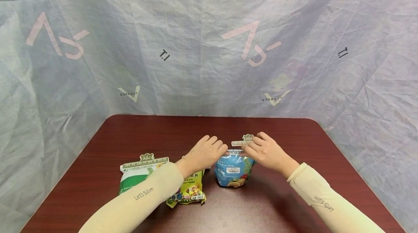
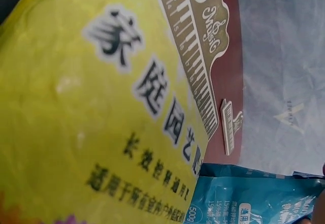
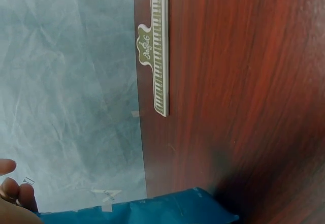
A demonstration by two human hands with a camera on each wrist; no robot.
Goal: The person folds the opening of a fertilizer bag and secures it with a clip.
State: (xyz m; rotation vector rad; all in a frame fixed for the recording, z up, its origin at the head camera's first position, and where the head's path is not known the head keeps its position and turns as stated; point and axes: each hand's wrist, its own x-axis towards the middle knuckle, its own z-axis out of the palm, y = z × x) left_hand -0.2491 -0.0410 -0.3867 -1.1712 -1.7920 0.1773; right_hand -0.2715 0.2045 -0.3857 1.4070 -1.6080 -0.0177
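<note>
A blue bag (image 1: 233, 169) with fruit printed low on its front stands upright on the table. My left hand (image 1: 209, 152) pinches its top edge at the left corner, and my right hand (image 1: 265, 153) pinches the same edge at the right. Between the two hands the bag's top runs roughly straight. Just behind it a long clip (image 1: 242, 141) with a piano-key pattern lies loose on the tabletop; the right wrist view also shows this clip (image 3: 159, 51). Most of my right hand's fingers (image 3: 18, 193) are cut off in that view.
Left of the blue bag stands a yellow fertilizer bag (image 1: 191, 187), partly behind my left forearm, with a piano-key clip (image 2: 195, 56) along its top. Farther left is a green and white bag (image 1: 134, 180) under another clip (image 1: 145, 161). A grey cloth (image 1: 202, 44) hangs behind the table (image 1: 163, 127).
</note>
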